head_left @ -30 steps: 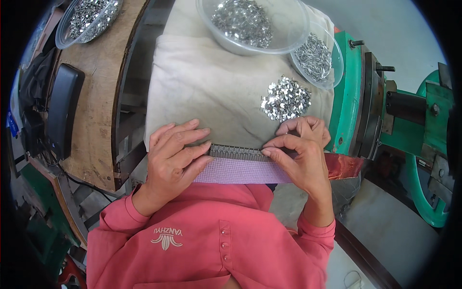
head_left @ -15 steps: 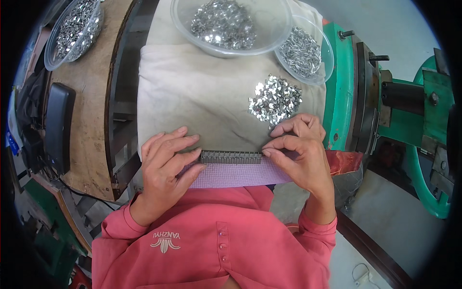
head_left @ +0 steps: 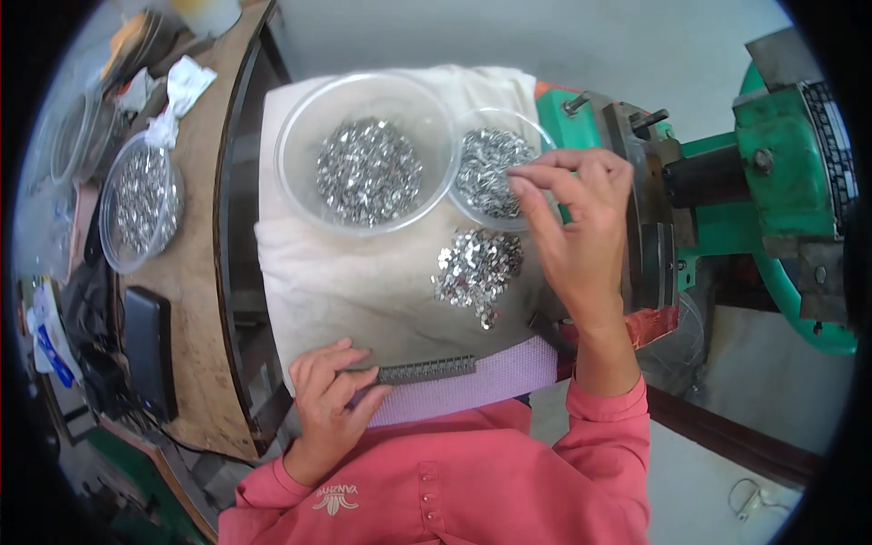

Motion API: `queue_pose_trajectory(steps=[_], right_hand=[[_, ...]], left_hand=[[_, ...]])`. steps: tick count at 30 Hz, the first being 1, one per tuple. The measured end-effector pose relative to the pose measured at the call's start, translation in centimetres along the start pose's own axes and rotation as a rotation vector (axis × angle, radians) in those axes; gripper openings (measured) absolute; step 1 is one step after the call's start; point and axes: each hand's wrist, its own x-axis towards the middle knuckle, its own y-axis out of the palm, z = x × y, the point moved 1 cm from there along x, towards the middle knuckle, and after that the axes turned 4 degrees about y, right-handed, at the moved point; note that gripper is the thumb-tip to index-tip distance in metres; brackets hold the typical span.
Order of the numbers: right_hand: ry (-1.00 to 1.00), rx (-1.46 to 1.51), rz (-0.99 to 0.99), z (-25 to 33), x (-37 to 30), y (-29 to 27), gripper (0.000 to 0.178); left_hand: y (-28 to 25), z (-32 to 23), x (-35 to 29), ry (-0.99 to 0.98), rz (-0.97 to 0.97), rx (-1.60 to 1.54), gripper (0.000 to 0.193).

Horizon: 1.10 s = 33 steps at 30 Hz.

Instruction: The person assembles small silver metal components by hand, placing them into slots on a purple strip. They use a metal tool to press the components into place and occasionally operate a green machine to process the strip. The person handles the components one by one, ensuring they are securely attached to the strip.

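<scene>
My left hand (head_left: 329,400) grips the left end of a dark, slotted metal strip (head_left: 427,369) between thumb and fingers. This strip lies on the cloth at the near edge of the work surface, over a purple checked fabric (head_left: 490,386). Up at the right, my right hand (head_left: 581,213) is raised by a small clear bowl (head_left: 490,221) of shiny metal pins (head_left: 490,163). Its thumb and forefinger are pinched together; what they hold, if anything, is too small to make out. A loose pile of small metal pieces (head_left: 477,271) lies between bowl and strip.
Left of the small bowl stands a large clear bowl (head_left: 289,195) of metal pieces. On the wooden table (head_left: 204,300) at left are another filled bowl (head_left: 107,218) and a black case (head_left: 150,354). A green machine (head_left: 708,159) stands close on the right.
My right hand has left the strip's right end and moved up and away to the small bowl. My left hand stays at the strip's left end. The view has shifted.
</scene>
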Motion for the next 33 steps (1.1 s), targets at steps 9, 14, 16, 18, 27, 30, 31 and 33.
queue_pose_trajectory(steps=[9,14,16,18,27,30,31,33], right_hand=[[0.229,0.321,0.227,1.3,-10.8,-6.3,0.025],[0.6,0.148,0.167,-0.1,-18.4,-8.2,0.036],[0.606,0.08,0.229,-0.6,-19.7,-8.0,0.041],[0.571,0.058,0.254,-1.4,-19.8,-7.8,0.047],[0.666,0.2,0.31,-1.9,-18.7,-7.7,0.035],[0.639,0.171,0.323,-1.9,-18.5,-7.7,0.032],[0.62,0.155,0.326,-1.8,-18.5,-7.7,0.03],[0.618,0.16,0.299,-1.8,-18.7,-7.7,0.029]], left_hand=[[0.1,-0.1,0.5,-0.001,0.02,0.02,0.029],[-0.1,-0.1,0.2,0.0,0.076,0.031,0.036],[0.0,0.2,0.0,0.016,0.073,0.035,0.037],[0.1,0.4,0.3,0.04,0.063,0.039,0.036],[0.2,0.2,0.1,0.072,0.051,0.046,0.035],[0.2,0.1,0.0,0.09,0.044,0.049,0.035],[0.3,0.1,-0.1,0.095,0.042,0.053,0.035],[0.4,0.1,-0.1,0.105,0.037,0.05,0.036]])
